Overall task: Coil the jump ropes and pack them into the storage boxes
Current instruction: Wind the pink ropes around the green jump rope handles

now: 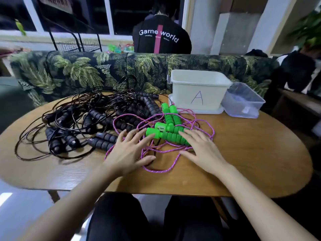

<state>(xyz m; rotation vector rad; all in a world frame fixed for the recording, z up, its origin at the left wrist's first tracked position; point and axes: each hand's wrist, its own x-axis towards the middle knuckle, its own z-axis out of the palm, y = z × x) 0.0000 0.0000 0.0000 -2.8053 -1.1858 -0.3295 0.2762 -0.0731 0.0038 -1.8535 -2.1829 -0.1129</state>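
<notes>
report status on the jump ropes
Left hand and right hand open, resting on pink rope and green handles. Nothing coiled yet. Black ropes tangled alongside; white box stands behind.

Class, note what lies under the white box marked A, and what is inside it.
The white box stands on a flat white lid, whose edge shows beneath it. Its front wall hides the inside, so any contents cannot be seen.

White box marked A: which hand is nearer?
Right. The right hand touches the green handles in front of the white box; the left hand lies farther left, over the pink rope.
</notes>
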